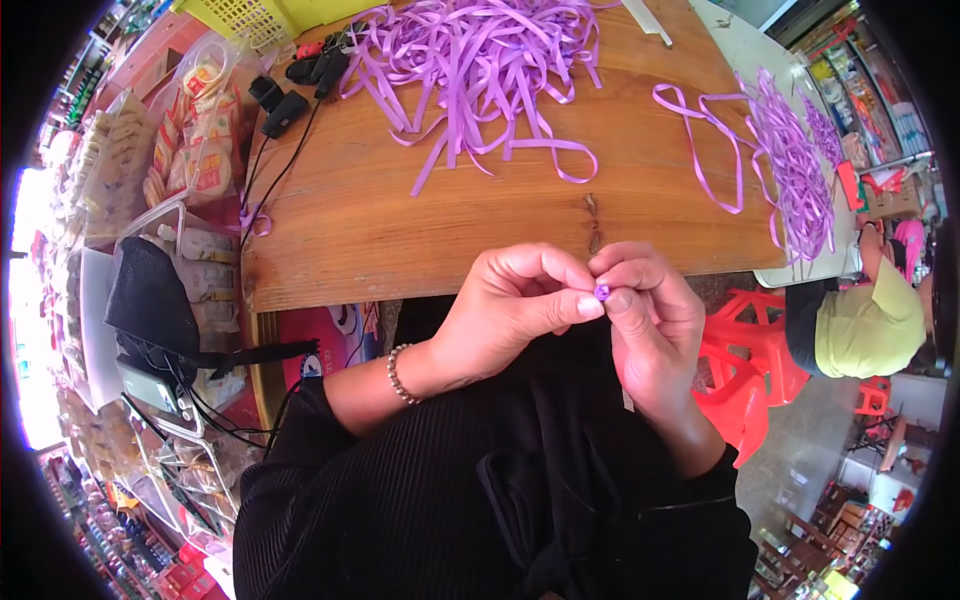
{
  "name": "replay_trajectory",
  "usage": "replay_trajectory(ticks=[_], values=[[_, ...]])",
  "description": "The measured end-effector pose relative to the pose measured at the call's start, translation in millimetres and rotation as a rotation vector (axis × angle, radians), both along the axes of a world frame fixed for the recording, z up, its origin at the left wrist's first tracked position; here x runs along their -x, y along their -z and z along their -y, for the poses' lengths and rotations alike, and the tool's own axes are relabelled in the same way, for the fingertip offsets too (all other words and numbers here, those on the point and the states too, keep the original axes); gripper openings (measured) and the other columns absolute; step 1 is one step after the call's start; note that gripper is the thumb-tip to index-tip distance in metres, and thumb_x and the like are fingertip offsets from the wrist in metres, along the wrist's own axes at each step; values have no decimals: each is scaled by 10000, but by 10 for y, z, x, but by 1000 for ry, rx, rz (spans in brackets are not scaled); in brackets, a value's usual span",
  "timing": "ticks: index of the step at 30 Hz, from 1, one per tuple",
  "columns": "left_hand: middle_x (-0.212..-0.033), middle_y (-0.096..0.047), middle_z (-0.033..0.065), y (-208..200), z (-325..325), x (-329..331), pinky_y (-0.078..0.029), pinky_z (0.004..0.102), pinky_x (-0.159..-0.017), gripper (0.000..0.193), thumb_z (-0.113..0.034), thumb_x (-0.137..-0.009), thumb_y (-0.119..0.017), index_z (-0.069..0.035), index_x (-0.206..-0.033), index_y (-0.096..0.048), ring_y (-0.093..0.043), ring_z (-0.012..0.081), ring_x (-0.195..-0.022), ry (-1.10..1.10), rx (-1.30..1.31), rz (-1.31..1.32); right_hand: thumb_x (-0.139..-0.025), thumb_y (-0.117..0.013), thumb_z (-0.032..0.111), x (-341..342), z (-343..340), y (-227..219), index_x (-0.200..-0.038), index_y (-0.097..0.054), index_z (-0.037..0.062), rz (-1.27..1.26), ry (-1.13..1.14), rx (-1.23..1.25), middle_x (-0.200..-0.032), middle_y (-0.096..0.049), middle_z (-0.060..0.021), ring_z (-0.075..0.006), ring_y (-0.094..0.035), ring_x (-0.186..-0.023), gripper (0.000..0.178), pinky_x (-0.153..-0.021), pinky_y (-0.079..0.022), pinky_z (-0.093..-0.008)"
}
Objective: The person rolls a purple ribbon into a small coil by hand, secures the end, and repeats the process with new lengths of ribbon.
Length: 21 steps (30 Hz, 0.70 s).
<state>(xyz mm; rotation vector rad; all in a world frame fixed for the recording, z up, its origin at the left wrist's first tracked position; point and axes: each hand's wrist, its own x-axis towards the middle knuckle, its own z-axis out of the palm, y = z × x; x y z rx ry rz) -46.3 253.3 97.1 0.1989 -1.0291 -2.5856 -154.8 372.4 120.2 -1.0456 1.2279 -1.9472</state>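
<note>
**Ribbons (480, 50) Lay in Two Heaps**

One heap (500, 85) was on the table (420, 235), right of the basket (235, 22); another heap (795, 180) was at the table's right. Bags (207, 165) were at its left. Stools (755, 345) stood right of the right hand (652, 320).

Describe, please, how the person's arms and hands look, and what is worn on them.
Black sleeves stop short of both wrists. The left hand is ungloved, with a beaded bracelet at its wrist; the right hand is ungloved, with no bracelet visible.
</note>
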Motion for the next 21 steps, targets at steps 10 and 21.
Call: replay_trajectory(ticks=[10, 21], values=[[-939, -648, 75, -16, 18, -3, -525, 248, -700, 94, 4, -841, -696, -12, -931, -670, -620, 133, -833, -185, 329, -28, -884, -596, -68, -3, 27, -8, -1052, -603, -37, 12, 2, -47, -1149, -559, -122, -146, -568, -1014, 171, -893, -459, -262], [-1046, -637, 91, 44, 64, 51, -525, 288, -797, 261, -25, -907, -622, -9, -1163, -575, -630, 154, -883, -63, 75, -57, -996, -460, 146, 18, 9, 10, -1069, -507, -9, 444, -118, 29, -1094, -526, -132, -132, -484, -873, 178, -804, -416, -264]])
